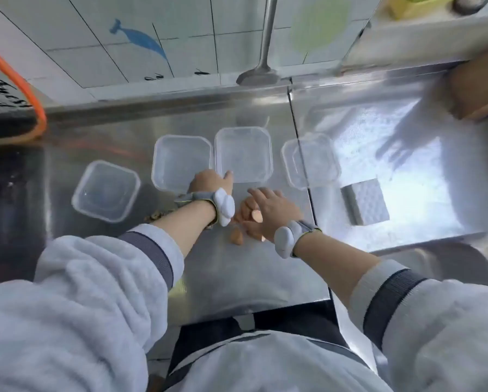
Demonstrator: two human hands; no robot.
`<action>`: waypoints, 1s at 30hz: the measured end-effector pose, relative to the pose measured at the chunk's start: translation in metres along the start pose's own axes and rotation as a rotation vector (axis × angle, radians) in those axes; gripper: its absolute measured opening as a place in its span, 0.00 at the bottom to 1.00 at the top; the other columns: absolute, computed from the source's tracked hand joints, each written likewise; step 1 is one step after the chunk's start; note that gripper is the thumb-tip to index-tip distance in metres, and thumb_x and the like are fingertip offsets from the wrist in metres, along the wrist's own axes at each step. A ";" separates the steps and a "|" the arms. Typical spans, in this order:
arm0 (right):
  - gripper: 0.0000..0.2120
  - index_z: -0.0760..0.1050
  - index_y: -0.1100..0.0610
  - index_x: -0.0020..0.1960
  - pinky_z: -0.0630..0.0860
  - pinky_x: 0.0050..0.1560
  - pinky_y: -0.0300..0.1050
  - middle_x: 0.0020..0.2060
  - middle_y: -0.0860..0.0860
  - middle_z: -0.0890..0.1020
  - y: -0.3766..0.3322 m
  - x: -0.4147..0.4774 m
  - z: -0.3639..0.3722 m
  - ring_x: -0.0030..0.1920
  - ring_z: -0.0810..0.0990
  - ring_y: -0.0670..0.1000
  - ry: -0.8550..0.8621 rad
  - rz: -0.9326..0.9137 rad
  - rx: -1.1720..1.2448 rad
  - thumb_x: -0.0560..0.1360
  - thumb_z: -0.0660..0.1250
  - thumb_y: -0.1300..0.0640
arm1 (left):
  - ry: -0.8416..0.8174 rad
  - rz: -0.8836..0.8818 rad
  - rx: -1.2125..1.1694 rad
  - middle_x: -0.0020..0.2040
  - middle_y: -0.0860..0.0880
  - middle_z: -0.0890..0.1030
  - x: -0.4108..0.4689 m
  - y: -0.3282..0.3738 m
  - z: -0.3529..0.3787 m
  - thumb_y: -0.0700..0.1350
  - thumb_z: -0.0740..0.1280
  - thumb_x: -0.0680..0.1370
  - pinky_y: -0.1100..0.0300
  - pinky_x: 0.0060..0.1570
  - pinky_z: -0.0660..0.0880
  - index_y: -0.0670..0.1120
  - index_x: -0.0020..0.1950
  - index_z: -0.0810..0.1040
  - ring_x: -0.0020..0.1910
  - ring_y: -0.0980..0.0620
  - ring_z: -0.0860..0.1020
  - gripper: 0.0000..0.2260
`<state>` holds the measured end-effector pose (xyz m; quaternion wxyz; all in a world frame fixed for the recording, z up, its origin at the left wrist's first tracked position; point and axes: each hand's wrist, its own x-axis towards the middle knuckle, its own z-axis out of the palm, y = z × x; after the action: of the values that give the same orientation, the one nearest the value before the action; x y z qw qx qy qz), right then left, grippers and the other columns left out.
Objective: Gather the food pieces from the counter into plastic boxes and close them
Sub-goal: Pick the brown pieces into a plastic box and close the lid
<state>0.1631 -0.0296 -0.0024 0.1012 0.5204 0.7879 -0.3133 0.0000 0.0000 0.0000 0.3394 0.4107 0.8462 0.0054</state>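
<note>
Flanking four clear plastic boxes (244, 154), two hands (210, 181) cover food pieces (236, 236).

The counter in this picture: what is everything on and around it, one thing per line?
Plastic boxes: four clear pieces, boxes or lids, in a loose row on the counter, all empty.
Food pieces: a few, orange-tan, on the counter under and beside the hands; exact count hidden.
Sponge: one, grey-white, right of the boxes.
Counter: one, steel, with a seam running front to back.
Hose: one, orange, far left.
Metal pipe: one, grey, up the tiled wall.
Brown object: one, far right, blurred.
Left hand: at the near edge of the second box.
Right hand: spread over the food pieces.
Wristbands: two, white-grey, one per wrist.
Sleeves: two, white with dark bands.
</note>
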 end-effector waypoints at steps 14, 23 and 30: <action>0.17 0.68 0.46 0.58 0.72 0.36 0.47 0.57 0.53 0.67 0.004 0.020 0.039 0.53 0.72 0.59 0.007 -0.057 -0.025 0.73 0.63 0.40 | -0.061 -0.117 -0.423 0.39 0.46 0.85 0.039 0.007 0.036 0.54 0.60 0.72 0.49 0.43 0.82 0.44 0.46 0.72 0.37 0.43 0.84 0.14; 0.19 0.70 0.53 0.60 0.70 0.30 0.46 0.61 0.57 0.69 0.006 0.016 0.060 0.52 0.72 0.60 0.102 -0.105 -0.194 0.74 0.63 0.43 | -0.162 -0.129 -0.756 0.35 0.42 0.80 0.032 0.010 0.021 0.37 0.55 0.78 0.59 0.26 0.73 0.44 0.45 0.70 0.27 0.47 0.77 0.06; 0.16 0.72 0.55 0.54 0.72 0.30 0.47 0.58 0.59 0.70 -0.005 0.020 0.064 0.49 0.72 0.61 0.162 -0.047 -0.116 0.73 0.66 0.46 | -0.155 -0.117 -0.901 0.34 0.44 0.79 0.006 -0.010 -0.022 0.35 0.56 0.77 0.62 0.23 0.74 0.43 0.50 0.73 0.21 0.55 0.77 0.08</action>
<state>0.1398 -0.0541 -0.0601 0.0597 0.5186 0.8223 -0.2264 -0.0221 0.0029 0.0104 0.5462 0.1730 0.7532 0.3231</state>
